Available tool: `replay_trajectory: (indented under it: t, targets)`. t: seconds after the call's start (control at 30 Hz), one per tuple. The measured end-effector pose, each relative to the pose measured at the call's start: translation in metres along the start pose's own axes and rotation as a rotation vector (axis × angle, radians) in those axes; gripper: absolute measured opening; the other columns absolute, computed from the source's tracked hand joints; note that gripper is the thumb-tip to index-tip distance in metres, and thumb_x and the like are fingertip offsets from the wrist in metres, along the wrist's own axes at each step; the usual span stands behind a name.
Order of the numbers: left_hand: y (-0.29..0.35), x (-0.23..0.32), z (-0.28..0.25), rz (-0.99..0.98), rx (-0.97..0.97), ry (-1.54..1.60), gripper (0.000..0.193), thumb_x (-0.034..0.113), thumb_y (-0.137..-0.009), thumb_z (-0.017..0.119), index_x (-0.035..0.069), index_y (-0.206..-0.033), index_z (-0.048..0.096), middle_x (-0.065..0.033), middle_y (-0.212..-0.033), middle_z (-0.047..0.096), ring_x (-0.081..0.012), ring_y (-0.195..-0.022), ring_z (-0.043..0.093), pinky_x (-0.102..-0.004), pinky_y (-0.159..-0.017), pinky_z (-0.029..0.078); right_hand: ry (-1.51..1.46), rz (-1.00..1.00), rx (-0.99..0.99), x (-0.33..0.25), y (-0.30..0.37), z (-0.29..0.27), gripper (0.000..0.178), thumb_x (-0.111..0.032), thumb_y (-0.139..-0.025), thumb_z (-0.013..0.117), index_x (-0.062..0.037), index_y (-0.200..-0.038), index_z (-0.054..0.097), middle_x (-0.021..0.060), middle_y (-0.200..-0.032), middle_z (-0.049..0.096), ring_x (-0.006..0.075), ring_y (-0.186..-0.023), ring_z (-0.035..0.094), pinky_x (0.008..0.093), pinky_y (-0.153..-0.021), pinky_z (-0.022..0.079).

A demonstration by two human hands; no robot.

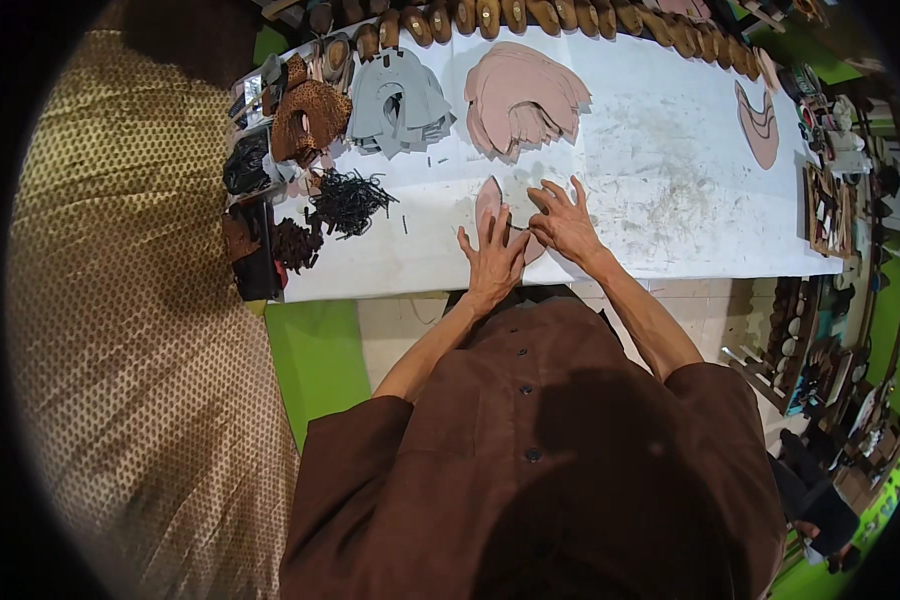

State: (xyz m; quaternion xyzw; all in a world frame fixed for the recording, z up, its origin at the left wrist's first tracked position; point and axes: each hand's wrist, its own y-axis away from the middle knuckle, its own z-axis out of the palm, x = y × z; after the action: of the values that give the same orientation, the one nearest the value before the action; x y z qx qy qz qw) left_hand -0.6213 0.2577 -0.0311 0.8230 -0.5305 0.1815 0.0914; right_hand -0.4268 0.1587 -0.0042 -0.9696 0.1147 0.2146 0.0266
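Note:
A pink U-shaped shoe upper piece (487,196) lies near the front edge of the white-covered table, partly hidden under my hands. My left hand (494,262) rests flat on it with the fingers spread, holding it down. From the right, my right hand (566,228) reaches over the same piece with bent fingers. Its thumb side meets a short, thin black strip (518,229) that lies across the pink piece between my hands. Much of the strip is covered by fingers.
Beyond my hands lie stacks of pink pieces (515,85) and grey pieces (402,95). Leopard-print pieces (312,115) and a heap of black strips (350,203) sit at left. Brown shoe lasts (488,18) line the far edge. A wooden tool box (827,212) stands at right.

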Motion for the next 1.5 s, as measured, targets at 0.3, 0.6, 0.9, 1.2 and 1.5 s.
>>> replay_trajectory:
  t: [0.3,0.6,0.9,1.2,1.5]
  targets:
    - [0.000,0.000,-0.001,-0.006,0.009,0.013,0.043,0.023,-0.091,0.077,0.033,-0.134,0.073,-0.0105,-0.174,0.029,-0.0359,-0.161,0.021,-0.0783,-0.118,0.008,0.050,-0.051,-0.058,-0.002,-0.006,-0.003,0.008,-0.016,-0.085,0.072,-0.0170,-0.078,0.074,0.0042,-0.149,0.059,0.0295,-0.152,0.042,0.0677,-0.130,0.009]
    - [0.001,-0.002,-0.005,0.062,-0.024,-0.126,0.049,0.028,-0.094,0.073,0.034,-0.143,0.067,-0.0075,-0.177,0.026,-0.0338,-0.162,0.020,-0.0780,-0.118,0.007,0.057,-0.044,-0.047,0.000,-0.007,-0.002,0.007,-0.017,-0.083,0.074,-0.0181,-0.076,0.074,0.0034,-0.146,0.061,0.0295,-0.151,0.042,0.0685,-0.129,0.008]
    - [-0.005,0.007,-0.007,0.048,-0.049,-0.114,0.051,0.027,-0.092,0.070,0.026,-0.143,0.064,-0.0068,-0.177,0.024,-0.0344,-0.162,0.019,-0.0786,-0.118,0.010,-0.040,-0.054,-0.047,0.007,-0.002,-0.007,0.010,-0.026,-0.091,0.076,-0.0205,-0.094,0.084,0.0049,-0.151,0.058,0.0315,-0.151,0.042,0.0689,-0.128,0.011]
    - [-0.003,0.008,-0.009,0.067,-0.039,-0.112,0.047,0.026,-0.093,0.070,0.022,-0.140,0.065,-0.0070,-0.177,0.025,-0.0341,-0.162,0.020,-0.0787,-0.118,0.010,-0.041,0.103,0.134,0.014,0.025,-0.006,0.022,-0.033,-0.091,0.079,-0.0199,-0.109,0.084,0.0067,-0.157,0.053,0.0321,-0.151,0.041,0.0646,-0.128,0.015]
    - [-0.002,0.003,-0.008,0.071,0.011,-0.041,0.045,0.026,-0.095,0.071,0.027,-0.140,0.067,-0.0067,-0.175,0.029,-0.0337,-0.161,0.023,-0.0791,-0.118,0.009,-0.038,0.126,0.092,0.013,0.024,-0.002,0.016,-0.030,-0.093,0.078,-0.0182,-0.102,0.081,0.0062,-0.156,0.053,0.0314,-0.152,0.039,0.0645,-0.127,0.015]
